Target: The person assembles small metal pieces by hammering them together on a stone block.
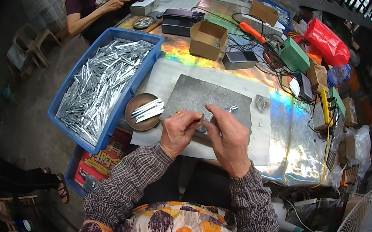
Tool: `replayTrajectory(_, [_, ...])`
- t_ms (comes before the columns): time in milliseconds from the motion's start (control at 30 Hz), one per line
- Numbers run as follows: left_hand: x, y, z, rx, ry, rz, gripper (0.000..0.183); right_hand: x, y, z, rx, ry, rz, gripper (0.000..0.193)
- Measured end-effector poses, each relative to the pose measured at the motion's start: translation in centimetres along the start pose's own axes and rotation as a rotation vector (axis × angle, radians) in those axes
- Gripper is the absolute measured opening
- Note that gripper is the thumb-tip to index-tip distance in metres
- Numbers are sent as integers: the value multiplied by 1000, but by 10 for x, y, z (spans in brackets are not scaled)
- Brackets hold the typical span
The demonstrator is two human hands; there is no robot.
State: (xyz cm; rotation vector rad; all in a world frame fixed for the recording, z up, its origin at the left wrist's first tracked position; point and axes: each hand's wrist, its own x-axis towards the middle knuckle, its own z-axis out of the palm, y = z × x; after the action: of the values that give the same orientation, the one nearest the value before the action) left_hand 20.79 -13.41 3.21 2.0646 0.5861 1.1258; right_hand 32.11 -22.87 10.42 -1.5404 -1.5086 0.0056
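Metal strips (103,86) in a bin (72,135) at left, bowl (146,125) just right of it (more strips (147,111) inside), slab (198,94) farther right on a sheet (262,145), carton (204,50) behind

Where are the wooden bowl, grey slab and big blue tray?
Wooden bowl (145,125): head view, bare wood near lower rim.
Grey slab (194,92): head view, top face.
Big blue tray (135,85): head view, right wall.

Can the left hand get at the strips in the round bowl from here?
Probably yes: the bowl sits close to the left hand, on its left, and nothing visible covers the metal strips.
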Motion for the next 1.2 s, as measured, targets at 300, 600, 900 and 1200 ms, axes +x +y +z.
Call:
replayTrajectory(300, [0, 3, 1, -8, 12, 49, 15, 0, 12, 13, -66, -39, -196, 10])
replayTrajectory(600, [-3, 2, 5, -12, 47, 28, 18, -43, 25, 38, -217, 135, -400, 23])
replayTrajectory(900, [-5, 0, 7, -17, 57, 0, 14, -59, 27, 44, -214, 193, -334, 28])
replayTrajectory(1200, [-6, -1, 5, -41, 64, -1, 10, -79, 33, -22, -811, -62, 126, 43])
